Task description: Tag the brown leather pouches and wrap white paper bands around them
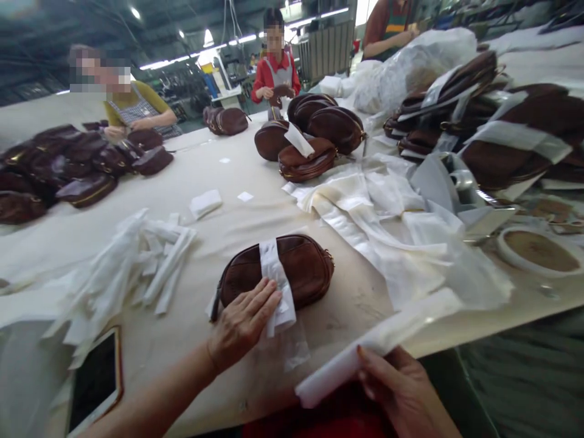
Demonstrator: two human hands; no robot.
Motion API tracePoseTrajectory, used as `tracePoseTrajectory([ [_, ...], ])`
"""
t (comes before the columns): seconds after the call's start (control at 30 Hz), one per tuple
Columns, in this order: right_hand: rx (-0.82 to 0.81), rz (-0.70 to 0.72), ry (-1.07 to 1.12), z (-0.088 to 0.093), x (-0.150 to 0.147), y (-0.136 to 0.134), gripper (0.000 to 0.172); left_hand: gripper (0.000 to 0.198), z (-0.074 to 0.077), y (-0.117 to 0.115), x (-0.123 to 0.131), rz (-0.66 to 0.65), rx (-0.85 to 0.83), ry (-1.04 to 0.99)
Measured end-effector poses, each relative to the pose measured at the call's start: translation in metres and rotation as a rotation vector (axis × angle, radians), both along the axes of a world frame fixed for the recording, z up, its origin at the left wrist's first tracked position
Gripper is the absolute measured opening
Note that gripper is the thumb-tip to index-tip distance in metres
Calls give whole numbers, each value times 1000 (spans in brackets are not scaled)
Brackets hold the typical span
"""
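Observation:
A brown leather pouch [303, 267] with a zipper lies on the table in front of me, a strip of white paper [269, 252] across its middle. My left hand [244, 322] rests flat on that strip and the pouch's lower edge, fingers stretched out. Clear plastic film [292, 347] shows just below the pouch. Near the table's front edge, my right hand [396, 383] pinches a long folded strip of white tissue paper [365, 350] between thumb and fingers.
White paper strips [164, 261] and a phone [93, 380] lie at left. Wrapping sheets [365, 207], a tape dispenser [474, 188] and a round dish [538, 249] are at right. Brown pouches [314, 128] are piled at centre, left and right. Several people work across the table [182, 176].

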State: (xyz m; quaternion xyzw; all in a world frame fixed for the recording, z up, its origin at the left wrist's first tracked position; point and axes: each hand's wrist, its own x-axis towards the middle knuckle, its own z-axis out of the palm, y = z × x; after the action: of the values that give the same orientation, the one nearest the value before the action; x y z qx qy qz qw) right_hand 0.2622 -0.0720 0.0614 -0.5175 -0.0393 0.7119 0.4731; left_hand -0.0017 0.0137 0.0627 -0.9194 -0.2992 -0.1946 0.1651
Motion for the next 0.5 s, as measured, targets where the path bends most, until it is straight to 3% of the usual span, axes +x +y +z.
tracePoseTrajectory([
  [0.17, 3, 120, 149, 9, -61, 39, 38, 32, 6, 5, -4, 6, -39, -2],
  [0.5, 10, 300, 81, 8, -113, 65, 15, 42, 20, 8, -8, -22, -220, 16],
])
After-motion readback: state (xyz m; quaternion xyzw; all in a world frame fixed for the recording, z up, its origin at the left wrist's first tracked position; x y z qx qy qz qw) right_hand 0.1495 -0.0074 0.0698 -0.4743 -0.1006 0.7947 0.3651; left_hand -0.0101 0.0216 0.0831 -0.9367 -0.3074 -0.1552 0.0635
